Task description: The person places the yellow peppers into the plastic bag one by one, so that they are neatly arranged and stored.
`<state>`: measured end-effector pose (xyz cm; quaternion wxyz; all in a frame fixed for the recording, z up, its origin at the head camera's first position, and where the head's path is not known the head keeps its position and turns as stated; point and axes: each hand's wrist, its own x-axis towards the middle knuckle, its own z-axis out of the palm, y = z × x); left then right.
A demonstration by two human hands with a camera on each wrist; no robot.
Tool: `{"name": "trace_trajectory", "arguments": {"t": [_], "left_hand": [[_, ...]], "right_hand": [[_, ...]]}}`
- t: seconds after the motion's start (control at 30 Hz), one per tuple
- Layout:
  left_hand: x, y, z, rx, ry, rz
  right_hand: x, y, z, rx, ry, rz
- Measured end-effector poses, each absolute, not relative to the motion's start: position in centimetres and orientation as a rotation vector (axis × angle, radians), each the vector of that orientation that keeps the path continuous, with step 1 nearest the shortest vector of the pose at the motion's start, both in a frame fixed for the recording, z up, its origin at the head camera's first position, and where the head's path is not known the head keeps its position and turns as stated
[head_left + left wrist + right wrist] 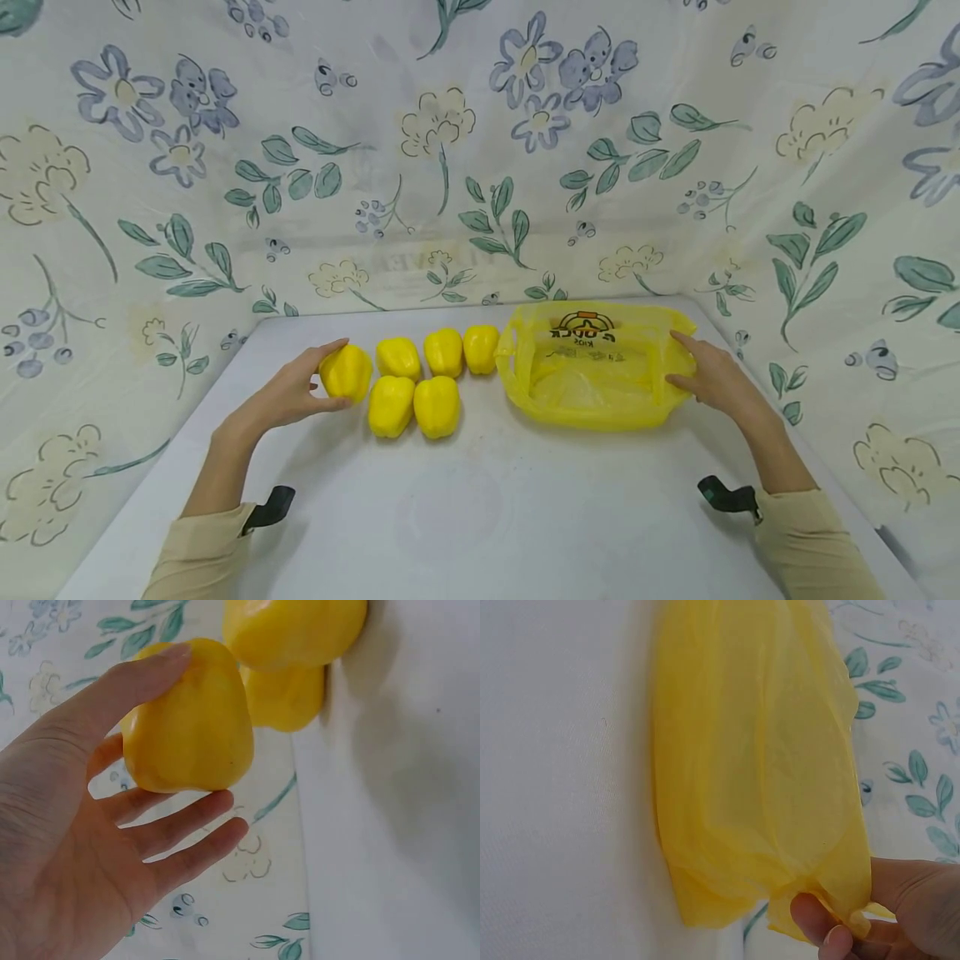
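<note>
My left hand (300,387) grips a yellow bell pepper (347,374) between thumb and fingers, at the left end of a group of peppers. In the left wrist view the thumb lies over this held pepper (191,720) and some fingers extend below it. Several more yellow bell peppers (437,407) sit in two rows just to its right. A yellow plastic bag (592,408) with dark printing lies to the right of the peppers, its open side facing them. My right hand (712,375) pinches the bag's right end, and the gathered plastic (832,892) shows between thumb and fingers.
Everything stands on a white table (480,517). A floral cloth (420,208) hangs behind the table and along both sides. Each wrist carries a small black camera mount (270,508).
</note>
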<state>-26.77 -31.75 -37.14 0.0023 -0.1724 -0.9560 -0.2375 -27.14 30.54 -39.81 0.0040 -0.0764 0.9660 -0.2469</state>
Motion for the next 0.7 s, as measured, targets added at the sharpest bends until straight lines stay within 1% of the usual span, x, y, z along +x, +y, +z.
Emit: {"name": "trace_trajectory", "arguments": {"t": [0.23,0.7], "left_hand": [[-27.7,-30.0,-36.3,-0.568,-2.978,-0.772],[-29.1,-25.6,-35.4,-0.734,-2.940,-0.811]], "right_hand": [[-27.2,30.6,-39.7,-0.236,3.017,-0.795],[-27.0,30.5,-39.7,-0.246,3.032,-0.782]]}}
